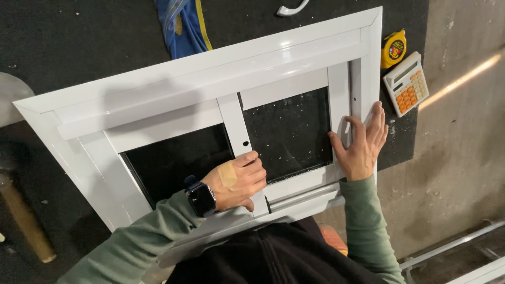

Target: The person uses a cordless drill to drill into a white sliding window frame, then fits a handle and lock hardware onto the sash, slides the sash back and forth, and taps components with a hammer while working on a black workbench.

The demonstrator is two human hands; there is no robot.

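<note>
While a white window frame (210, 79) lies flat on a dark mat (79, 42) across the middle of the picture, its long axis runs from lower left up to upper right. The left hand (239, 181) is clenched around the centre bar of the sliding sash (234, 123); the right hand (363, 144) presses flat and released against the sash's right edge. Frame and sashes look assembled, with the sashes apparently not yet fully seated, beside a tape measure (394, 48) and calculator (406, 83) at upper right.

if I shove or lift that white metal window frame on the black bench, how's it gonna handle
The white metal window frame looks rigid, so it would probably move as one piece. Its glossy finish suggests it may slide on the black bench. The inner sash under the left hand and right hand might shift in its track.
</note>
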